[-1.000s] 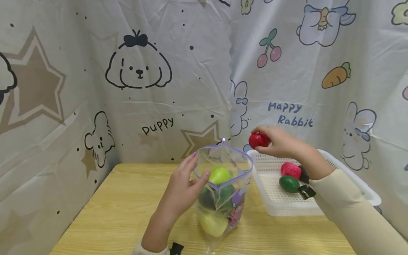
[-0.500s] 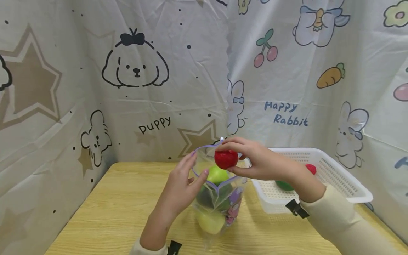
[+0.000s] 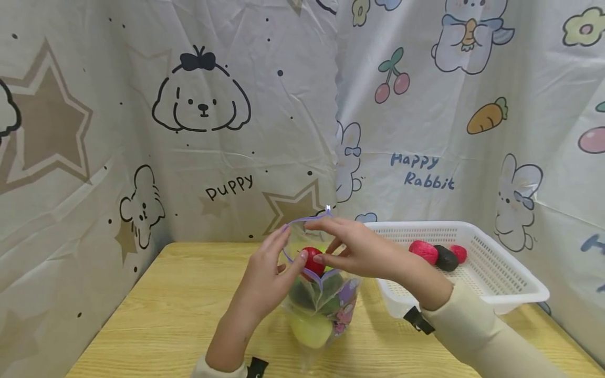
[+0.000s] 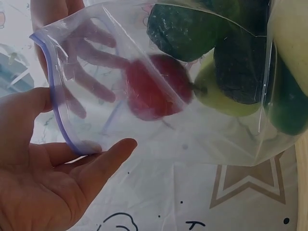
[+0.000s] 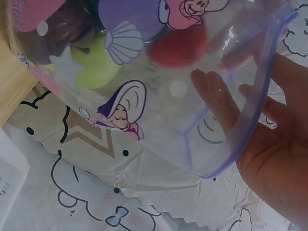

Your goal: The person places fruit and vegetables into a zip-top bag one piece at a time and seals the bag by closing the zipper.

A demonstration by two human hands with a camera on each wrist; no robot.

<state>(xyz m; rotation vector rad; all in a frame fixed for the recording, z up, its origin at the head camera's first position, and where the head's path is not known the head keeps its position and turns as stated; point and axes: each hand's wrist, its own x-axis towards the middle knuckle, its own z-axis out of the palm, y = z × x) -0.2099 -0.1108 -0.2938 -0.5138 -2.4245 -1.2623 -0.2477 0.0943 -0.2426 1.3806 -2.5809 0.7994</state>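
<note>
A clear zip bag [image 3: 346,310] with a purple rim and cartoon prints stands upright on the table, its mouth spread. My left hand [image 3: 264,278] grips the rim on the left side, thumb and fingers about the edge. Inside the mouth, my right hand [image 3: 366,249] has its fingers spread. Just beyond those fingertips lies a red apple [image 4: 156,91], apart from them in the right wrist view. Below the apple the bag holds a yellow-green fruit [image 5: 98,67], dark green pieces [image 4: 180,33] and a pale yellow fruit [image 3: 312,331].
To the right stands a white perforated basket [image 3: 501,247]. It holds a pinkish-red fruit [image 3: 424,252], a dark piece [image 3: 446,258] and a smaller red fruit [image 3: 458,254]; my right forearm covers part of it. A printed cloth [image 3: 212,157] hangs behind the wooden table [image 3: 189,294].
My right hand has carried the red apple left from above the basket to the bag and let it go inside. My left hand has stayed at the rim.
</note>
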